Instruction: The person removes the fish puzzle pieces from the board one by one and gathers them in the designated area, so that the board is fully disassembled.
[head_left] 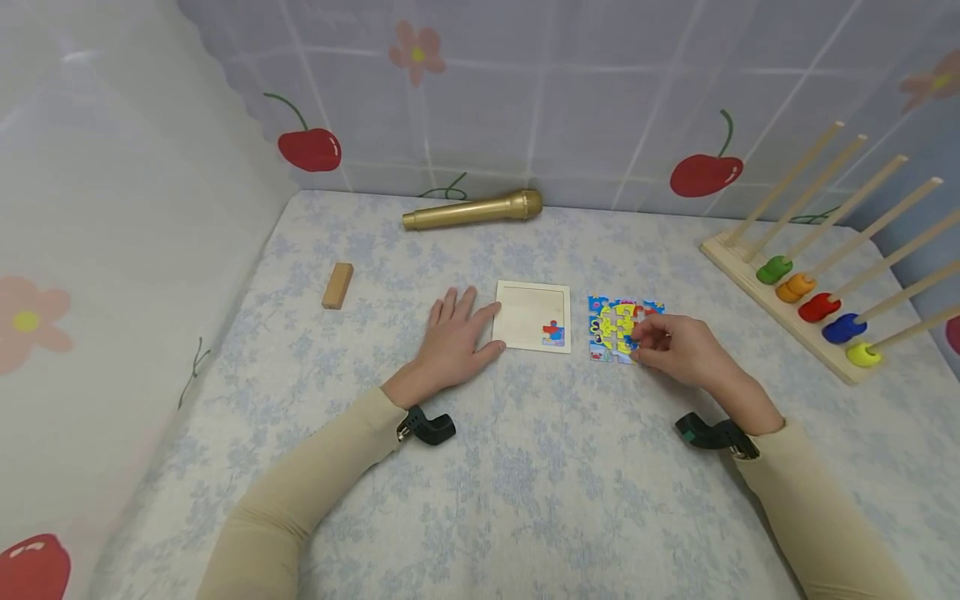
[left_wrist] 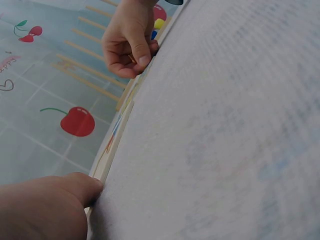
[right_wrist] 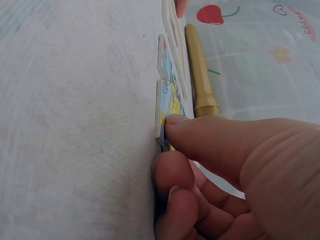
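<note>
A shallow square wooden puzzle tray (head_left: 531, 317) lies on the table, with a red, blue and lilac jigsaw piece (head_left: 553, 335) in its lower right corner. My left hand (head_left: 455, 340) rests flat on the cloth, fingers spread, thumb and index fingertips at the tray's left edge. Right of the tray lies a block of joined jigsaw pieces (head_left: 613, 323), yellow in the middle with blue around. At its right side my right hand (head_left: 682, 348) pinches a jigsaw piece (right_wrist: 162, 122) between thumb and curled index finger. My fingers hide part of that piece and the block's lower right.
A gold toy microphone (head_left: 472, 211) lies along the back, near the wall curtain. Left of my left hand is a small wooden block (head_left: 337, 286). A wooden peg rack (head_left: 780, 312) with coloured beads and tall slanting rods stands to the right.
</note>
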